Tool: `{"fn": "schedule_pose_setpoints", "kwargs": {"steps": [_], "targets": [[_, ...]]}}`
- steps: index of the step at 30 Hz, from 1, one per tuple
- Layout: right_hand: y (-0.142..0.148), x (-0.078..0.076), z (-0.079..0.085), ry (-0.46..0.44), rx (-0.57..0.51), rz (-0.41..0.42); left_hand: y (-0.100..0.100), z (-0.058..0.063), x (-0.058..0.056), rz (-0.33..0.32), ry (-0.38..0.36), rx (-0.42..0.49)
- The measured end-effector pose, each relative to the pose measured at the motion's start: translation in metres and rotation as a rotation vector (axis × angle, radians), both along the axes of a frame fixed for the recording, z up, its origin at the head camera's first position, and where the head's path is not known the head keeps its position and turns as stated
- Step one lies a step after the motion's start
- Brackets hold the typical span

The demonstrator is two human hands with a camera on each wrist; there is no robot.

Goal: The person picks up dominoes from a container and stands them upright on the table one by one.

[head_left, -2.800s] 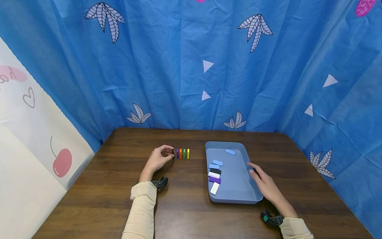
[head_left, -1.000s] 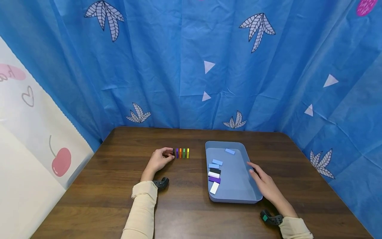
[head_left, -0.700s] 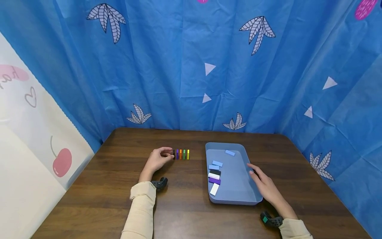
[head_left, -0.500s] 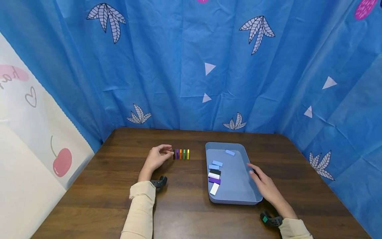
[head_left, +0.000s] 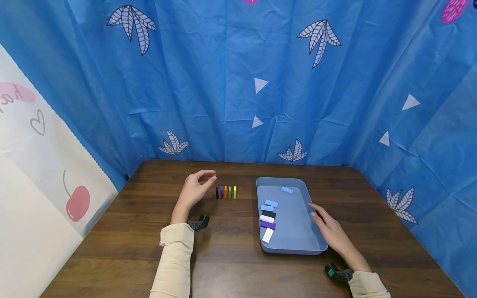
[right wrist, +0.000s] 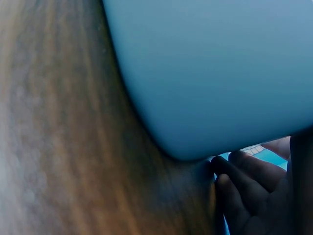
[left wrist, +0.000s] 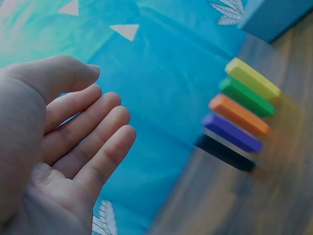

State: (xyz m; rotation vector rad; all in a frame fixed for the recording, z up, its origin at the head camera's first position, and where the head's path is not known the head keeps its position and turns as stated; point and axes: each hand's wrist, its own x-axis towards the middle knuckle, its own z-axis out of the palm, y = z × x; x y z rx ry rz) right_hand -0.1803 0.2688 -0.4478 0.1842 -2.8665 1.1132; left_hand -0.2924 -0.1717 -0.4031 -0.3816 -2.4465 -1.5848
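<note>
My left hand [head_left: 193, 188] hovers above and to the left of a row of upright dominoes, its fingers relaxed and holding nothing. A black domino [head_left: 217, 192] stands nearest to it, followed rightward by a purple domino [head_left: 221, 192], an orange domino [head_left: 225, 192], a green domino [head_left: 230, 192] and a yellow domino [head_left: 234, 192]. Gaps separate them in the left wrist view, where the black domino [left wrist: 225, 152] is apart from the fingers. My right hand [head_left: 331, 231] lies against the right side of a blue-grey tray [head_left: 294, 251], fingers extended along its wall [right wrist: 205, 78].
Several dominoes lie flat in the tray, mostly along its left side: light blue ones [head_left: 266, 208], a black one, a purple one [head_left: 268, 225] and white ones [head_left: 267, 235]. A blue curtain [head_left: 238, 82] hangs behind the brown wooden table [head_left: 223, 265].
My left hand first brought the black domino closer to the purple one, then let go of it and rose away. The black domino stands alone now. My right hand has stayed at the tray.
</note>
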Motion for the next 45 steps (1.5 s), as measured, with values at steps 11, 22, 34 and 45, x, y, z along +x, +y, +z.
{"fn": "schedule_pose_setpoints", "kwargs": {"steps": [11,22,34,45], "targets": [[0.001,0.001,-0.002,-0.017,-0.002,-0.009,0.007,0.024,0.010,-0.043,0.080,0.018],[-0.003,0.002,-0.005,-0.019,-0.002,0.002,0.022,0.035,0.019,-0.098,0.142,-0.005],[-0.001,-0.005,0.007,0.016,0.004,0.025,0.025,0.054,0.023,-0.140,0.182,-0.004],[0.000,-0.001,0.002,-0.012,0.008,0.002,0.059,0.054,0.029,-0.219,0.256,-0.066]]}}
